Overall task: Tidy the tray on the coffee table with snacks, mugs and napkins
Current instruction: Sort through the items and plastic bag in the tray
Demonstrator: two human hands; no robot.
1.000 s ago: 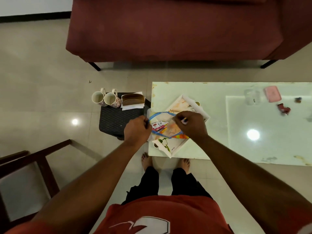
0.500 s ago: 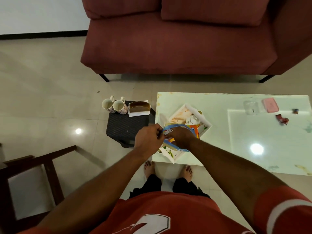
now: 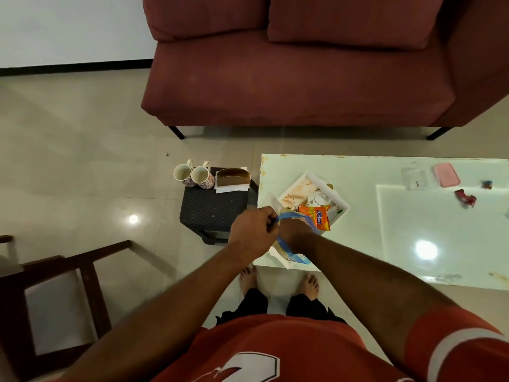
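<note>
My left hand [image 3: 254, 230] pinches the blue rim of a clear zip bag [image 3: 296, 257] over the near left corner of the coffee table. My right hand [image 3: 293, 232] reaches into the bag's mouth; its fingers are hidden behind my left hand and the bag. Just beyond lies a white tray [image 3: 341, 203] with printed pictures, set at an angle. An orange snack packet [image 3: 317, 219] rests on the tray's near side. Two patterned mugs [image 3: 192, 176] and a brown napkin holder [image 3: 233, 176] with white napkins stand on a black stool [image 3: 212, 209] left of the table.
The glossy white coffee table [image 3: 399, 238] carries a clear glass [image 3: 413, 177], a pink case [image 3: 446, 175] and small red wrappers [image 3: 465, 198] at its far right. A maroon sofa [image 3: 303, 78] stands behind. A dark wooden chair [image 3: 55, 293] is at the left.
The view tilted up towards the sofa. My right hand went from pinching the bag's rim to reaching inside it. The orange packet now lies uncovered on the tray.
</note>
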